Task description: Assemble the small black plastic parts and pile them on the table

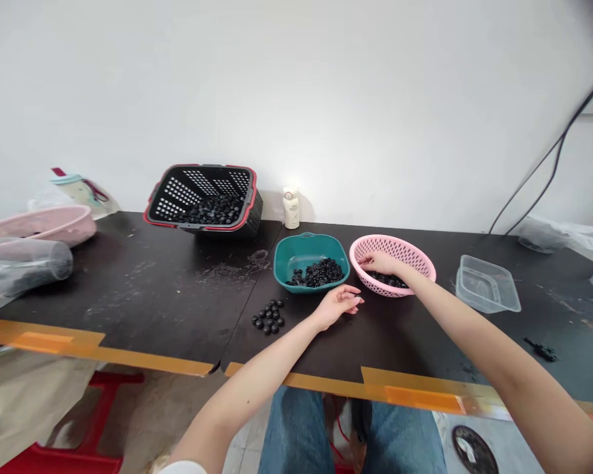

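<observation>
My left hand [337, 307] hovers at the front right of the teal basin [282, 260], its thumb and fingers curled toward each other. Whatever may be at its fingertips is too small to make out. Small black parts [321, 272] lie heaped in that basin. My right hand [379, 263] reaches into the pink colander [420, 255], fingers bent down at its left inner side, the tips partly hidden. More black parts [391, 279] show beneath it. Left of my left forearm, a loose group of round black pieces [268, 316] rests on the dark table [178, 289].
A black basket with a red rim [257, 210] holds many black pieces at the back. Beside it stands a white bottle [291, 208]. To the right sits a clear plastic box [489, 284]; a small dark object [541, 349] lies nearer. A pink basin [74, 227] and clear container [49, 262] are left.
</observation>
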A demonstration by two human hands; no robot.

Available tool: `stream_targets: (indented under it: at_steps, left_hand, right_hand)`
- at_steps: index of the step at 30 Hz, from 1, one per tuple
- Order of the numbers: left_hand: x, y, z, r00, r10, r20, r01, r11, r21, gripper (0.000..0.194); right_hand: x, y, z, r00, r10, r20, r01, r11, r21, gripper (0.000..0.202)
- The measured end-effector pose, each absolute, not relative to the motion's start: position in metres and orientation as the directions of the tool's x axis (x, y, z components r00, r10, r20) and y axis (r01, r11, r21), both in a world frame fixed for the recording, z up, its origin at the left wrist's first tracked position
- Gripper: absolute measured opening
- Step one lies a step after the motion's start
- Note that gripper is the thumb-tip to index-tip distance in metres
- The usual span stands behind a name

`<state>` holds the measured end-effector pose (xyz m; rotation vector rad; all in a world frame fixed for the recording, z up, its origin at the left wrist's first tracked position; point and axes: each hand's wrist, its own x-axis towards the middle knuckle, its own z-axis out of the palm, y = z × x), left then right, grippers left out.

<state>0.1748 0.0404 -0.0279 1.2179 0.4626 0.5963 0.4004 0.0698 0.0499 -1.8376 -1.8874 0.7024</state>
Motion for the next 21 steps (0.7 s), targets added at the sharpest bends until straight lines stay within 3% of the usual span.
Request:
stream_targets:
  at_steps: [5,10,17,19,21]
  left_hand:
    - [0.176,0.040,-0.030,0.766,0.643,-0.013,-0.161,0.211,0.964,0.050]
    - [0.177,0.039,-0.031,0.767,0.642,-0.006,-0.160,0.200,0.967,0.050]
    - [0.177,0.037,-0.030,0.760,0.650,0.004,-0.155,0.176,0.972,0.049]
    - [0.176,0.031,-0.029,0.729,0.682,0.064,-0.148,0.066,0.987,0.045]
    - [0.173,0.023,-0.026,0.676,0.711,0.193,-0.107,-0.165,0.980,0.038]
  right_hand:
    - [0.397,0.079,0.041,-0.107,0.979,-0.176,0.771,-0.030,-0.636,0.007]
    - [0.394,0.076,0.044,-0.081,0.981,-0.178,0.724,-0.065,-0.687,0.011]
    - [0.383,0.047,0.066,0.086,0.996,0.030,0.583,-0.026,-0.812,0.033]
    - [0.376,0.028,0.066,0.156,0.980,0.125,0.475,0.037,-0.879,0.038]
    - [0.366,0.005,0.062,0.272,0.937,0.218,0.200,0.167,-0.965,0.039]
